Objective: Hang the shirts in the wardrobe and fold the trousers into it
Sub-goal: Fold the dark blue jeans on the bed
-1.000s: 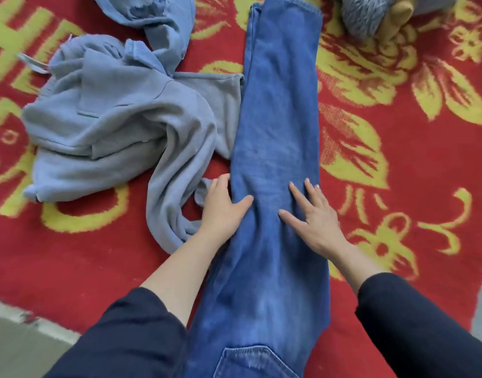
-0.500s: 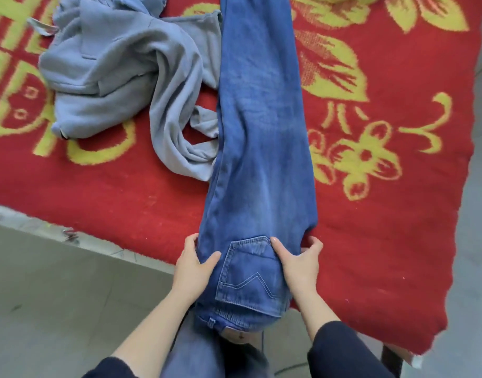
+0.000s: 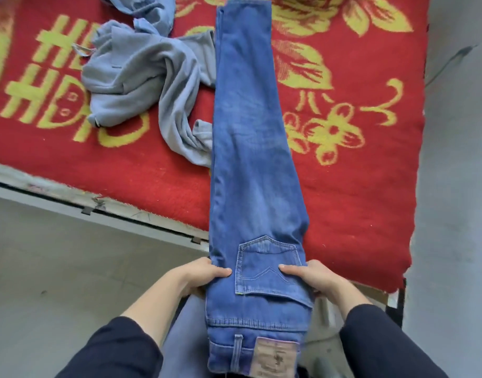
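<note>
operator: since the frame half a second ago the jeans (image 3: pixel 250 148) have slid toward me. their waistband patch (image 3: pixel 275 356) now lies past the bed's near edge (image 3: pixel 103 207), where before little showed below the back pocket (image 3: pixel 267 266).

trainee: and the grips?

operator: left grip (image 3: pixel 203 276) and right grip (image 3: pixel 313 278) each pinch a side edge of the jeans level with the pocket, thumbs on top, fingers out of sight beneath the denim. nothing else is held.

trainee: progress?

operator: early, i judge. the jeans are doubled lengthwise, leg on leg, and lie straight along the red blanket (image 3: pixel 370 186), hems at the far end. no crosswise fold is made yet. the grey sweatshirt (image 3: pixel 136 80) lies crumpled just beside them, touching their left edge, not hung. no wardrobe shows on my feed.

trainee: room to work?

operator: right of the jeans i see only blanket up to its right edge, so i would fold toward that side. on the left the sweatshirt crowds the denim and could be dragged along. the near edge is the risk: the waist end overhangs the floor (image 3: pixel 57 268) and, if let go, may pull the legs off.
</note>
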A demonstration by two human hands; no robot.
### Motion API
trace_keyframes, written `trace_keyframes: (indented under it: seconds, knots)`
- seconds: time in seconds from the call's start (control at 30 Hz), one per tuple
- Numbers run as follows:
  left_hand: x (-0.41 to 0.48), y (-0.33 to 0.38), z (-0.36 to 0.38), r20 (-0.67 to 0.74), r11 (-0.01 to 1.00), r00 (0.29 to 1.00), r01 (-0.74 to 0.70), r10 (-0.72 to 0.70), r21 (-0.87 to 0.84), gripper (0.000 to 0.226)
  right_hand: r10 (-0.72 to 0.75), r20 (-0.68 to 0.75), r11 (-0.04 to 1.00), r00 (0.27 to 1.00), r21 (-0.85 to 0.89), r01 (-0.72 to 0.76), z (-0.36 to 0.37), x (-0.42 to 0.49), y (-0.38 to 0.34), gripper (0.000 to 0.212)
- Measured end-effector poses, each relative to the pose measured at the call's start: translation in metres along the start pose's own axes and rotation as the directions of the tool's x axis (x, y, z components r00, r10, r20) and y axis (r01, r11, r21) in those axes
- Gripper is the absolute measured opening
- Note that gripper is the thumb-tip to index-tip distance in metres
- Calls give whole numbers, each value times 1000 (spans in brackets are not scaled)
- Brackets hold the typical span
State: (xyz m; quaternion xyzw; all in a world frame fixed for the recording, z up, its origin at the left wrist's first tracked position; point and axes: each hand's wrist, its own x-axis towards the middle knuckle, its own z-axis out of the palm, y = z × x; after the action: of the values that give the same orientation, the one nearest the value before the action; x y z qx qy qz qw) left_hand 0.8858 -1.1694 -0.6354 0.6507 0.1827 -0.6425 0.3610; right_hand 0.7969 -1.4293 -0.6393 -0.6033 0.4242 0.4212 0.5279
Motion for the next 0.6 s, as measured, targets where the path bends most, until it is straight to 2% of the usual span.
trace_keyframes:
  seconds: [0.1, 0.2, 0.3, 0.37, 0.4, 0.47, 0.53, 0.57, 0.6]
  knots:
    - [-25, -9, 16, 135, 996, 987, 89, -85, -22, 30, 78, 18, 996, 997, -54, -77, -10, -34, 8, 48]
    - [-46, 2, 17, 159, 989, 985, 81, -61, -124, 31, 81, 28, 997, 996, -22, -80, -18, -56, -2, 56]
    - [-65, 35, 8, 58, 941, 997, -31, 54, -336, 35, -94, 13, 970, 996, 228, 88, -26, -64, -32, 59]
    - [-63, 58, -8, -93, 863, 984, -180, 155, -472, 66, -206, -12, 878, 978, 440, 191, -32, -70, -62, 46]
    - [-61, 74, -20, -130, 814, 970, -242, 204, -528, 75, -246, -3, 823, 969, 528, 211, -36, -68, -80, 48]
    - [-58, 109, -43, -115, 726, 946, -308, 303, -615, 64, -348, 62, 715, 935, 662, 222, -42, -68, -118, 54]
    - [-59, 144, -60, -122, 653, 921, -351, 370, -671, 32, -404, 14, 617, 915, 742, 261, -47, -61, -155, 28]
    - [-56, 162, -70, -150, 629, 913, -374, 380, -681, 17, -422, -41, 545, 906, 787, 289, -51, -51, -175, 31]
    - [-54, 178, -78, -198, 619, 903, -408, 381, -671, 23, -422, -87, 491, 903, 815, 308, -53, -42, -193, 41]
